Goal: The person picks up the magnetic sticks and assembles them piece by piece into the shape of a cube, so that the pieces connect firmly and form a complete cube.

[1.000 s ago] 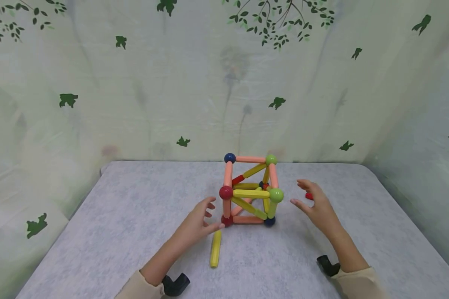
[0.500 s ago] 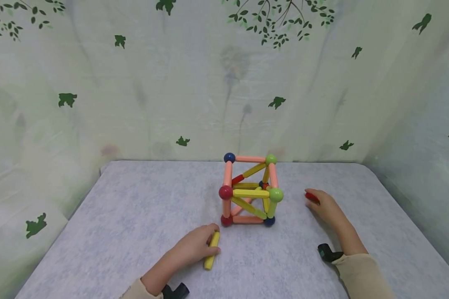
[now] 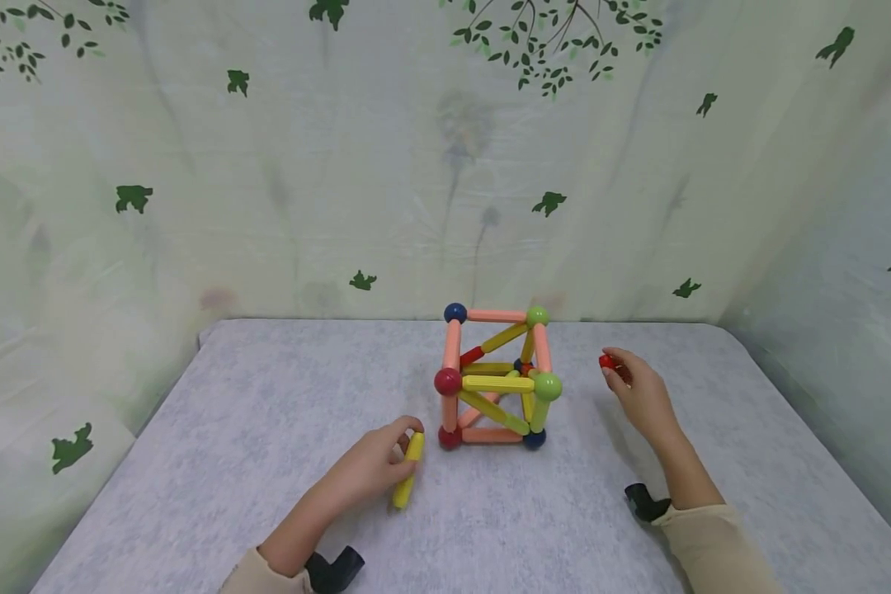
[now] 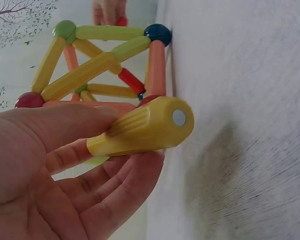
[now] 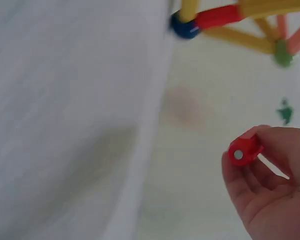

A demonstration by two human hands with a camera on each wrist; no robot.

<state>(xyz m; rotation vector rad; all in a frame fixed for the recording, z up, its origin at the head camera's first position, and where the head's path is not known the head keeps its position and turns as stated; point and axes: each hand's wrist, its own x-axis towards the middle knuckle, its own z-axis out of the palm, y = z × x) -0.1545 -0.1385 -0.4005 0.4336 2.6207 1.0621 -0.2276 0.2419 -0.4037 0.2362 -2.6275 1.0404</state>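
My left hand (image 3: 374, 462) pinches a yellow magnetic rod (image 3: 409, 472) between thumb and fingers, just left of and nearer than the built frame. A round metal magnet shows in the rod's end in the left wrist view. On the other side, my right hand (image 3: 642, 400) pinches a short red magnetic rod (image 5: 246, 150), its magnet end facing the right wrist camera. Between the hands stands a cube-like frame (image 3: 497, 385) of pink, yellow, green and red rods joined by balls. Its front corners include a red ball (image 3: 448, 382) and a green ball (image 3: 548, 387).
The frame stands on a table with a grey mottled cover (image 3: 304, 371). Behind the table hangs a pale curtain (image 3: 386, 165) printed with leaves and branches. Black wrist devices (image 3: 334, 569) sit at both cuffs.
Both hands left the frame's sides. The left took hold of the yellow rod and drew it up and leftward; the right picked up the red rod from the table and raised it.
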